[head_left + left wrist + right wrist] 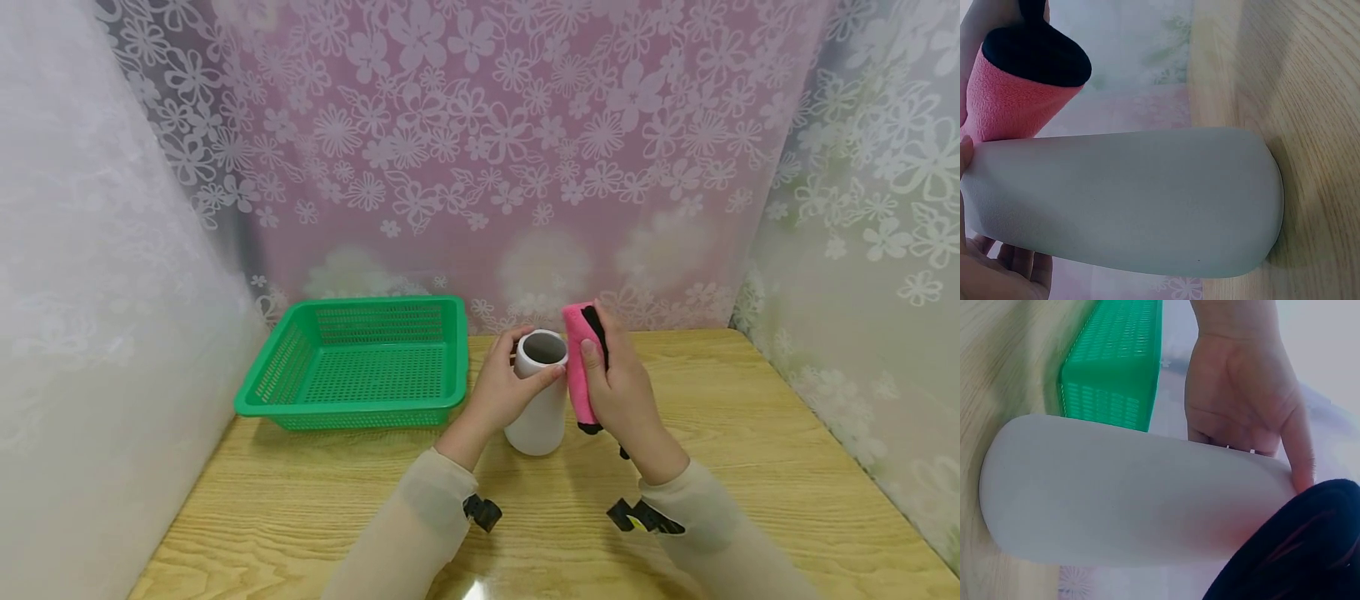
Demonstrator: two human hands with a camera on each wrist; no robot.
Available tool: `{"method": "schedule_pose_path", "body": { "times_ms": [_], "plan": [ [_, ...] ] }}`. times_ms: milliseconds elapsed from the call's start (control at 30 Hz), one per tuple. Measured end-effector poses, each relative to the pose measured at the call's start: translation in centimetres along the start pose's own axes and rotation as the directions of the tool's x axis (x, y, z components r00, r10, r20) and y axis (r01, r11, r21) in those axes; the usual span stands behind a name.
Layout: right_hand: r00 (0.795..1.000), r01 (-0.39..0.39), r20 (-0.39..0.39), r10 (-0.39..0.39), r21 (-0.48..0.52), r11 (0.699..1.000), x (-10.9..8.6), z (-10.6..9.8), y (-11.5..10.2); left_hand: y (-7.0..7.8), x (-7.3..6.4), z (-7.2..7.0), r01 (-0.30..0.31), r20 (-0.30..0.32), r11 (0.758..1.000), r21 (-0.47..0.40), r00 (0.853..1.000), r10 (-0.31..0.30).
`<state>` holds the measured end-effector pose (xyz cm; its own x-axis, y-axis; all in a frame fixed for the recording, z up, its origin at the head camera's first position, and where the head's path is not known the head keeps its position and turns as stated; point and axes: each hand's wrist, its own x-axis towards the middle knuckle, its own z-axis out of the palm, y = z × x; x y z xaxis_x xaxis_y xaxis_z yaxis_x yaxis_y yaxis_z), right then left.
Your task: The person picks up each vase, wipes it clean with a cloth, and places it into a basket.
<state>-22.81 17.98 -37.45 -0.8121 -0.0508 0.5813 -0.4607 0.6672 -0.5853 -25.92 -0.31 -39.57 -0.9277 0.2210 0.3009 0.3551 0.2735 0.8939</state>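
A tall white vase [536, 421] with a round open mouth stands upright on the table, wide at the base and narrower toward the top. My left hand [501, 385] grips it just below the rim, thumb in front and fingers round the far side. To its right, my right hand [628, 392] holds a pink fleecy padded thing [576, 375] with black trim, thumb laid along it. In the left wrist view, the pink thing [1013, 103] meets the vase's upper side, and its black lower end shows. The palm side of my left hand [1241, 394] shows in the right wrist view.
A green plastic basket [348, 410] with slotted walls sits left of the vase. The wooden table [300, 508] ends at a pink flowered curtain [487, 150] behind, with pale sheets on both sides. Dark straps are at both wrists.
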Motion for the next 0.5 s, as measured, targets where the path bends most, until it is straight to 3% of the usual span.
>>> {"method": "schedule_pose_path", "body": {
  "times_ms": [267, 500],
  "plan": [
    [0.999, 0.027, -0.023, -0.028, -0.022, 0.999, -0.1, 0.8, 0.4, -0.2, 0.1, 0.0, -0.002, -0.002, 1.0, 0.001, 1.0, 0.002],
    [0.997, 0.069, -0.044, -0.069, 0.016, 0.997, -0.1, 2.1, 0.6, -0.2, 0.0, 0.0, -0.001, -0.001, 1.0, 0.002, 1.0, 0.001]
  ]
}}
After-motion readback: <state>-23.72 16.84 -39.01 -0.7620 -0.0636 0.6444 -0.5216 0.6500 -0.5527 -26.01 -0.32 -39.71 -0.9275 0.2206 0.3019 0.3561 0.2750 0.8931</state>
